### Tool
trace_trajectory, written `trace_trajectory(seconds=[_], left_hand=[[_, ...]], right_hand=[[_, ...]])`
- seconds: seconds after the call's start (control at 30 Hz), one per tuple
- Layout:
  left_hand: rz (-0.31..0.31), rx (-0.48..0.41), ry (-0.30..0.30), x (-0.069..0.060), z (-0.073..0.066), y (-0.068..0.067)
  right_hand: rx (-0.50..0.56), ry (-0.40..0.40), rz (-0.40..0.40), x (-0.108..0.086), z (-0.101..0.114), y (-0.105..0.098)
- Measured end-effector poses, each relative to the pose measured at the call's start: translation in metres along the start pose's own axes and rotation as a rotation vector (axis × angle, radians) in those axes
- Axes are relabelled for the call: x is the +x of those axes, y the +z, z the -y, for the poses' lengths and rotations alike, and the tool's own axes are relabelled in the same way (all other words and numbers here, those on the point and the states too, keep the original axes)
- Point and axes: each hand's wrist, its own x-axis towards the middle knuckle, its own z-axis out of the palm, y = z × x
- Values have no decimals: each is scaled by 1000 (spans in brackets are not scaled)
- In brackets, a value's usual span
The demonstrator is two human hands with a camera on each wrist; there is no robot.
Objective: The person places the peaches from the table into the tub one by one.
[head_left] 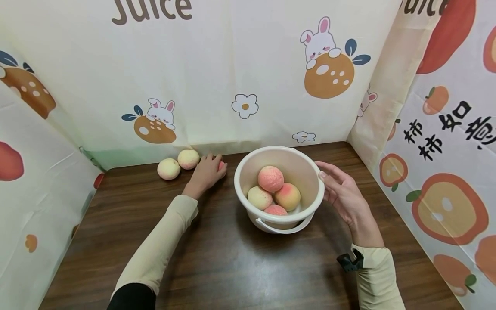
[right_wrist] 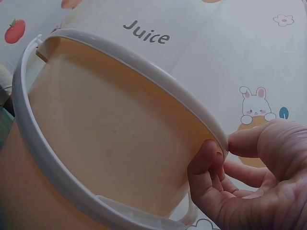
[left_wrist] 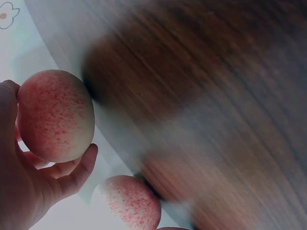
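At the back of the table, left of the bucket, my left hand grips a peach. The left wrist view shows this peach, pink-speckled over pale cream, with fingers and thumb curled about its sides. My right hand holds the rim of a white plastic bucket on its right side, pinching the edge between thumb and fingers in the right wrist view. Inside the bucket lie several peaches, among them a pink one, a pale one and an orange-yellow one.
Two pale peaches stand left of my left hand, near the back edge. The bucket's handle hangs down at its front. Printed cloth walls enclose the brown wooden table at the back and sides.
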Motion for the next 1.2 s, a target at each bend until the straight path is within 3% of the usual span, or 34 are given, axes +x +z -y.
trace_trajectory(seconds=[0.33,0.6,0.83,1.2], left_hand=[[-68,54,74,-11,2,-1],[-152,89,122,-12,-4,-11],[-145,92,134,-15,-17,-26],[-211,100,163,-17,-39,-58]], right_hand=[[-7,14,-7,1,0,1],[-1,5,0,0,0,1],[11,12,6,0,-2,0],[3,-8,-15,0,-1,2]])
